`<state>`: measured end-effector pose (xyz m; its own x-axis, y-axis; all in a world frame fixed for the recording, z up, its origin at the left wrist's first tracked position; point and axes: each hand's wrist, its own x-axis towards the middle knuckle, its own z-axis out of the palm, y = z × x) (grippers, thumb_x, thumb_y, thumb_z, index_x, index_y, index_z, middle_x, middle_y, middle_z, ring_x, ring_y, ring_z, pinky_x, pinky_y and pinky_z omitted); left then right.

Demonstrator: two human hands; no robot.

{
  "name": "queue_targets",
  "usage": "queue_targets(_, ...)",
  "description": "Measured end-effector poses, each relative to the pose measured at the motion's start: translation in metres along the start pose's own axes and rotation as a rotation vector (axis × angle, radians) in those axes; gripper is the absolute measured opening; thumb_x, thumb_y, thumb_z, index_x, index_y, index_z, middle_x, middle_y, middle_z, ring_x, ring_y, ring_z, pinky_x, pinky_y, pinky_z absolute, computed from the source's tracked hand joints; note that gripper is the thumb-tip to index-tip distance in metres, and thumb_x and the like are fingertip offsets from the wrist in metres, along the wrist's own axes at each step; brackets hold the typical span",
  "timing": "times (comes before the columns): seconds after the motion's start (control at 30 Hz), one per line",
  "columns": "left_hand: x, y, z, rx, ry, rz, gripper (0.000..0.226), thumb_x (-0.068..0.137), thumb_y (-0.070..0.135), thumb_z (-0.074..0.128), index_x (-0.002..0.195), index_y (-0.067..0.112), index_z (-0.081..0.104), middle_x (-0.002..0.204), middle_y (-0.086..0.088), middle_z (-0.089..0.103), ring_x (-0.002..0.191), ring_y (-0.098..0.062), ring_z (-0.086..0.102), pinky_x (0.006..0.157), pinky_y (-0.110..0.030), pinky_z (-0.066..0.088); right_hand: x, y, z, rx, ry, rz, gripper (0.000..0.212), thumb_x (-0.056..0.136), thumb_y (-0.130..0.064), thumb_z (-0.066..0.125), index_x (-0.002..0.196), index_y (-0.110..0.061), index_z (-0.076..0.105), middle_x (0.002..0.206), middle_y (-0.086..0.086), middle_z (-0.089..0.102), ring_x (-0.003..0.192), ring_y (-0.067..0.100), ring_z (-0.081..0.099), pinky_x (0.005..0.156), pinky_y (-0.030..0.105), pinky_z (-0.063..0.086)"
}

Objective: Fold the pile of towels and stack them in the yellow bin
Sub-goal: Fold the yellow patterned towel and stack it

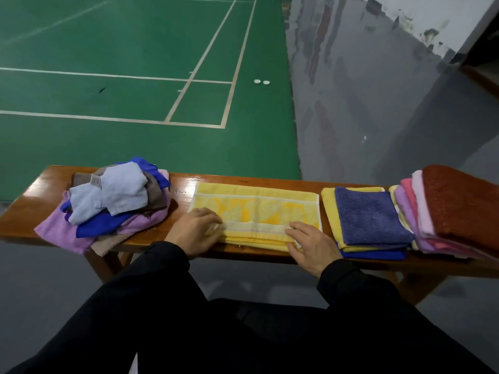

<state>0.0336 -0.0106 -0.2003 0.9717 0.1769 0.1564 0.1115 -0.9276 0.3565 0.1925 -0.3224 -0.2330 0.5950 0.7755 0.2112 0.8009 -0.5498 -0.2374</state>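
Flat yellow terry towel with patterned band (256,209) lies mid-desk, long axis running left-right, already doubled along its near edge. Left hand (195,230) rests on its near-left corner, right hand (307,245) on its near-right end; both lie with fingers extended, pressing, gripping nothing. Next fold likely end-to-end; either hand equally near. Polished brown wooden desk (27,209) carries all. No yellow bin visible.

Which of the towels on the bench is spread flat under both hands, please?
The yellow patterned towel in the middle; the others are crumpled or stacked at either side.
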Motion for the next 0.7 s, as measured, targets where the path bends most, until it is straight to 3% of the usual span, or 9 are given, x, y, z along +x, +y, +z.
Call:
queue_targets(0.13, -0.005, 0.004, 0.004, 0.073, -0.052, 0.106, 0.024, 0.089, 0.043, 0.073, 0.106, 0.027, 0.074, 0.115, 0.005, 0.069, 0.098, -0.020, 0.067, 0.075, -0.030, 0.055, 0.003, 0.005, -0.002, -0.053, 0.023, -0.096, 0.026, 0.087, -0.022, 0.078, 0.112, -0.017, 0.076, 0.122, 0.003, 0.072, 0.109, 0.021, 0.070, 0.080, 0.036, 0.063)
queue_targets(0.3, -0.004, 0.003, -0.002, 0.092, -0.079, 0.168, 0.027, 0.091, 0.043, 0.068, 0.111, 0.026, 0.073, 0.120, 0.006, 0.067, 0.096, -0.021, 0.069, 0.074, -0.034, 0.060, 0.002, 0.011, -0.012, -0.076, -0.050, -0.145, 0.038, 0.084, -0.028, 0.076, 0.120, -0.018, 0.070, 0.126, 0.001, 0.071, 0.112, 0.019, 0.069, 0.080, 0.036, 0.063)
queue_targets(0.4, -0.003, 0.000, -0.007, 0.109, -0.105, 0.184, 0.030, 0.087, 0.042, 0.069, 0.112, 0.025, 0.074, 0.120, 0.007, 0.068, 0.095, -0.020, 0.070, 0.074, -0.034, 0.061, 0.008, 0.009, -0.023, -0.124, -0.168, -0.183, 0.033, 0.088, -0.032, 0.067, 0.119, -0.023, 0.062, 0.115, -0.003, 0.071, 0.095, 0.021, 0.070, 0.066, 0.035, 0.061)
queue_targets(0.47, -0.001, 0.000, -0.009, 0.133, -0.137, 0.189, 0.032, 0.083, 0.037, 0.071, 0.112, 0.024, 0.074, 0.120, 0.006, 0.068, 0.094, -0.021, 0.071, 0.074, -0.033, 0.061, 0.020, 0.004, -0.032, -0.208, -0.281, -0.196, 0.023, 0.093, -0.034, 0.054, 0.114, -0.023, 0.057, 0.108, -0.003, 0.067, 0.090, 0.023, 0.066, 0.068, 0.038, 0.058)
queue_targets(0.6, 0.000, 0.002, -0.008, 0.168, -0.126, 0.189, 0.034, 0.086, 0.033, 0.054, 0.110, 0.020, 0.075, 0.118, 0.002, 0.070, 0.096, -0.024, 0.071, 0.076, -0.034, 0.061, 0.029, -0.003, -0.035, -0.339, -0.280, -0.211, 0.022, 0.094, -0.033, 0.053, 0.101, -0.017, 0.065, 0.101, 0.002, 0.062, 0.087, 0.026, 0.062, 0.064, 0.039, 0.055)
queue_targets(0.7, -0.002, 0.001, -0.005, 0.146, -0.113, 0.166, 0.039, 0.091, 0.035, 0.045, 0.113, 0.019, 0.074, 0.122, 0.002, 0.069, 0.103, -0.023, 0.069, 0.084, -0.035, 0.060, 0.029, -0.004, -0.040, -0.239, -0.262, -0.104, 0.028, 0.096, -0.040, 0.051, 0.112, -0.026, 0.068, 0.106, -0.004, 0.061, 0.094, 0.021, 0.060, 0.073, 0.037, 0.054)
